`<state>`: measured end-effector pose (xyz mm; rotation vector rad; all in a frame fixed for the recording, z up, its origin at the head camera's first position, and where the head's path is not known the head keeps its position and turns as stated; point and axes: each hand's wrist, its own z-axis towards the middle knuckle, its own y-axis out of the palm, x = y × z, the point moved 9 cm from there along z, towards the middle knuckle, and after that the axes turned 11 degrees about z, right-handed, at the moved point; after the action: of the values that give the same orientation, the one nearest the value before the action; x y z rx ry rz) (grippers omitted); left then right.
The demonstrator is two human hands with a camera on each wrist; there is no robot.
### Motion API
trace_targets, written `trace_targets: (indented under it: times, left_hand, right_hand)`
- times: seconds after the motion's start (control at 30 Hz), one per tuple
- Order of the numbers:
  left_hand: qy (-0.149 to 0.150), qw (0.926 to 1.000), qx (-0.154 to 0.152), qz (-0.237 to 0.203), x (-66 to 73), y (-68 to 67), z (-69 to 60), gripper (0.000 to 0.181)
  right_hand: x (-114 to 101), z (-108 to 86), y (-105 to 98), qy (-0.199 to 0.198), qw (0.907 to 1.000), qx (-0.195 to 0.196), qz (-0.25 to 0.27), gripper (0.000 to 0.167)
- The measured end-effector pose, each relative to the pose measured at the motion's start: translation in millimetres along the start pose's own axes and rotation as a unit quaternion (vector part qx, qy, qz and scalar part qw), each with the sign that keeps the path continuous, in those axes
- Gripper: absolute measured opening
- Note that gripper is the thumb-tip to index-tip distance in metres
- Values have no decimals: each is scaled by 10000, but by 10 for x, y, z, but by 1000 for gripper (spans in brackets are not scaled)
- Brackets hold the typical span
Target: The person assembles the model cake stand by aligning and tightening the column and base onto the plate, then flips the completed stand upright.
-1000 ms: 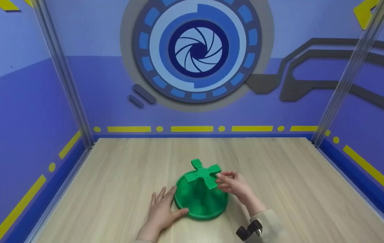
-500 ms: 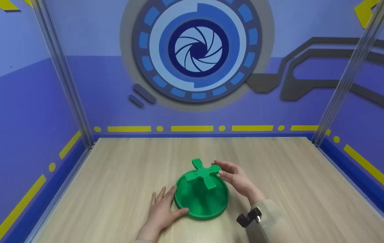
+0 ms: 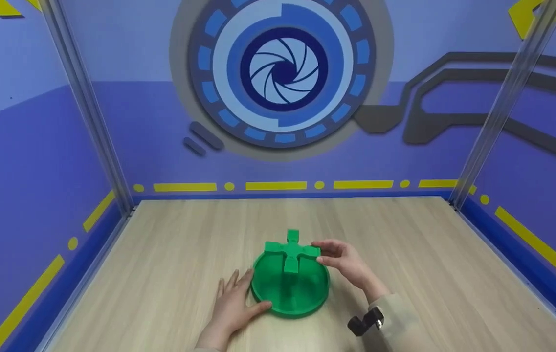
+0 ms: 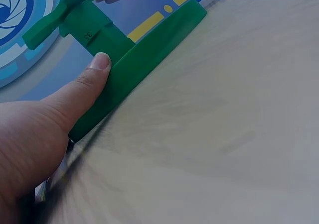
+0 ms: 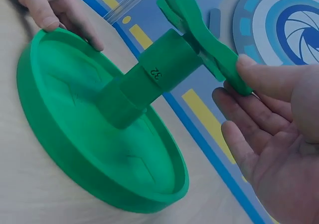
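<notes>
Pinching at three o'clock

Gripping one arm of the green plastic four-armed cross (image 3: 292,251) in right hand's (image 3: 348,266) fingers, nearly together. Touching the round green plastic dish (image 3: 291,313) beneath, on pale wood-grain table (image 3: 185,244), at nine o'clock with left hand (image 3: 233,307), fingers spread.

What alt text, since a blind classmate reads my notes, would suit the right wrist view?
The right hand pinches one arm of a green cross-shaped top on a column marked 32, rising from a round, rimmed green base. The left hand touches the base's rim; a blue-and-yellow wall stands behind.
</notes>
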<state>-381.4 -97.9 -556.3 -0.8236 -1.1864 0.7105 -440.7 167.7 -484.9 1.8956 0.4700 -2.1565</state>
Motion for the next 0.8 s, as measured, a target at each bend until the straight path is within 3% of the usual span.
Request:
trace_targets:
  times: [0.37,0.57,0.8]
  left_hand:
    - [53,10000,67,-2,12,-12,8,106]
    - [38,10000,-3,-35,18,-4,-8,105]
    - [44,10000,39,-2,21,-10,-12,104]
  right_hand:
    - [-35,-67,119,-16,9997,-257,-52,49]
    - [-57,-123,187,-49,9998,-27,-168,51]
    - [-117,-163,315,-457,9980,355,-246,48]
